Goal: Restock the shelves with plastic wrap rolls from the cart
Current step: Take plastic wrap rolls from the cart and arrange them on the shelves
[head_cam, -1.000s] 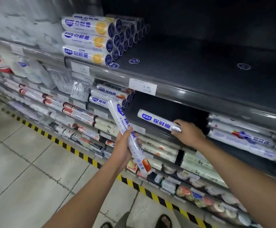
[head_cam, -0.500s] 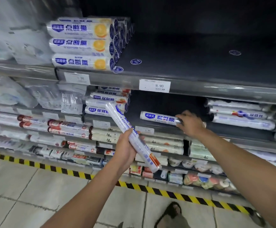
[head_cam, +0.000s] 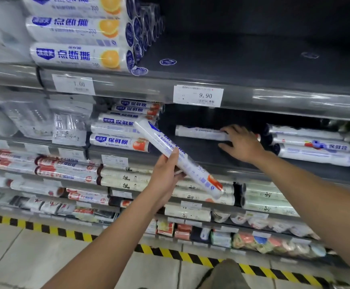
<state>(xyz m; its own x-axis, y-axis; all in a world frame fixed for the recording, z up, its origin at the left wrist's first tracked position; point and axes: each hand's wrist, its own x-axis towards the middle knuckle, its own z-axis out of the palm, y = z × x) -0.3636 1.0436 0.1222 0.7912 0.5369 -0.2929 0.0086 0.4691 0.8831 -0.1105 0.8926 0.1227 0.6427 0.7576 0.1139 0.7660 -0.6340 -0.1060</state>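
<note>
My left hand [head_cam: 165, 176] grips a white plastic wrap roll [head_cam: 199, 174] at its middle; the roll is tilted, its top end pointing up left toward the shelf. A second white roll [head_cam: 199, 133] lies lengthwise on the dark middle shelf [head_cam: 190, 155], deep in the gap. My right hand [head_cam: 243, 143] reaches into that gap with fingers spread. Its fingertips rest on the lying roll's right end and the thumb is off the roll. The cart is out of view.
A stack of the same rolls [head_cam: 115, 140] fills the shelf left of the gap, and other rolls [head_cam: 316, 147] lie to its right. Orange-printed rolls [head_cam: 76, 57] are piled on the upper shelf. A 9.90 price tag [head_cam: 198, 95] hangs above. Yellow-black tape [head_cam: 169, 252] marks the floor.
The view has moved closer to the shelf. The roll on the shelf has gone deeper into the gap, and my right hand's grip on its end has loosened to spread fingers.
</note>
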